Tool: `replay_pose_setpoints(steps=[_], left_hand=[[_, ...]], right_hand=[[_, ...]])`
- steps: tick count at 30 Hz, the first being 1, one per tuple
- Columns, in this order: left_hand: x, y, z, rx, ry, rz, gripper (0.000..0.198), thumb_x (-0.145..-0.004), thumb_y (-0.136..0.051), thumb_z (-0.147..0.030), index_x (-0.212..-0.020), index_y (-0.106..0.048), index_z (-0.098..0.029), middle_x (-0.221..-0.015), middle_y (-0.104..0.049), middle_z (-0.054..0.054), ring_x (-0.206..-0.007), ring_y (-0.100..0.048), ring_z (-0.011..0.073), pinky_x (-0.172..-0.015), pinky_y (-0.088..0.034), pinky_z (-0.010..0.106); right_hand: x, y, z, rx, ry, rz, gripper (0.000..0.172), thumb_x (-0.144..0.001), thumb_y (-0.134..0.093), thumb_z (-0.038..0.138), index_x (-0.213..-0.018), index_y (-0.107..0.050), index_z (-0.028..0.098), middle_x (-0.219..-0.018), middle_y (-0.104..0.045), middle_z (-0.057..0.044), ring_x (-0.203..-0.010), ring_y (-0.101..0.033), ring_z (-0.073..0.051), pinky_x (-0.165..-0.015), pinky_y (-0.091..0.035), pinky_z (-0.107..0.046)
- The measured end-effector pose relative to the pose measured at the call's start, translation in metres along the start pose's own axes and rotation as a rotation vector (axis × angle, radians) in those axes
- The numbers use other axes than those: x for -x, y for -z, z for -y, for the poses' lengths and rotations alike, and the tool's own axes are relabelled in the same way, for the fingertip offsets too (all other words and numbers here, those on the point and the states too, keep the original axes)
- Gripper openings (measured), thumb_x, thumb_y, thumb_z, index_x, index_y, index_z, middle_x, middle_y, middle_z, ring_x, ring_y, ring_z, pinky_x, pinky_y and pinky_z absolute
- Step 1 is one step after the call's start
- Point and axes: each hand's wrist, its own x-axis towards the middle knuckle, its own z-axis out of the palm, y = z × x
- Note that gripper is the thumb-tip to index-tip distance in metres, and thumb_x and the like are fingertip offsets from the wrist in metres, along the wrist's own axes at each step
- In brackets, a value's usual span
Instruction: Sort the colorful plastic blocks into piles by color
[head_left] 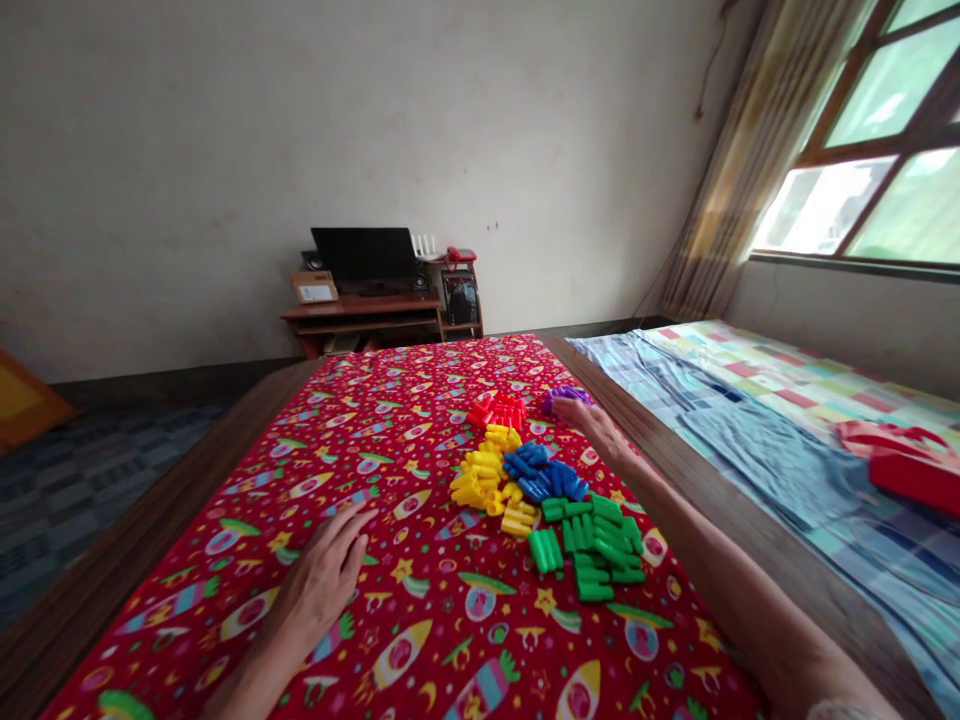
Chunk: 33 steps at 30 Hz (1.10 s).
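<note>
My left hand (326, 565) lies palm down on the red patterned cloth, fingers stretched out and nothing in them. Far along the cloth's right side, my right hand (576, 412) is at the purple plastic pieces (564, 394), which it partly covers. Its fingers are too small and blurred to show whether they grip one. Left of that hand sits a pile of red pieces (499, 411). Nearer are yellow ridged pieces (481, 475), blue pieces (551, 478) and, closest to me, green pieces (600, 535). The colours lie in separate heaps that touch or nearly touch.
The red cloth (405, 620) covers a wooden table with brown edges (247, 425). Along the right side stands a bed (750, 440) with a red box (915, 480) on it. By the wall, a desk (360, 312) holds a monitor (364, 260).
</note>
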Motion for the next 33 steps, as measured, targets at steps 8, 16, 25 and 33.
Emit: replay_pose_setpoints(steps=[8, 16, 25, 33], left_hand=[[0.004, -0.005, 0.004, -0.022, 0.0, -0.02, 0.041, -0.095, -0.033, -0.039, -0.116, -0.064, -0.022, -0.122, -0.065, 0.008, -0.11, -0.064, 0.0247, -0.093, -0.055, 0.038], [0.004, 0.001, -0.002, -0.033, 0.022, -0.003, 0.039, -0.095, -0.034, -0.037, -0.117, -0.064, -0.024, -0.123, -0.065, 0.007, -0.111, -0.064, 0.024, -0.094, -0.055, 0.038], [0.002, 0.008, -0.011, -0.027, 0.027, 0.012, 0.038, -0.095, -0.035, -0.035, -0.116, -0.064, -0.023, -0.123, -0.065, 0.007, -0.114, -0.062, 0.0237, -0.096, -0.054, 0.038], [0.004, 0.01, -0.017, -0.001, 0.049, 0.012, 0.038, -0.095, -0.035, -0.034, -0.12, -0.062, -0.023, -0.126, -0.062, 0.008, -0.115, -0.061, 0.0238, -0.1, -0.052, 0.04]], right_hand=[[-0.084, 0.029, -0.035, 0.228, -0.171, -0.256, 0.087, -0.079, -0.025, 0.083, -0.098, -0.069, 0.011, -0.101, -0.07, -0.019, -0.113, -0.058, -0.037, -0.102, -0.039, -0.054], [-0.082, -0.036, -0.021, 0.02, -0.023, 0.209, 0.075, -0.084, -0.029, 0.077, -0.112, -0.068, 0.02, -0.116, -0.069, -0.01, -0.112, -0.062, -0.027, -0.1, -0.045, -0.044], [-0.113, -0.068, -0.009, 0.192, 0.029, 0.226, 0.066, -0.086, -0.037, 0.072, -0.105, -0.073, 0.021, -0.107, -0.072, -0.008, -0.121, -0.055, -0.03, -0.11, -0.035, -0.047], [-0.072, -0.135, 0.048, -0.059, 0.195, 0.888, 0.07, -0.09, -0.028, 0.072, -0.13, -0.06, 0.024, -0.134, -0.06, -0.006, -0.123, -0.055, -0.024, -0.109, -0.038, -0.043]])
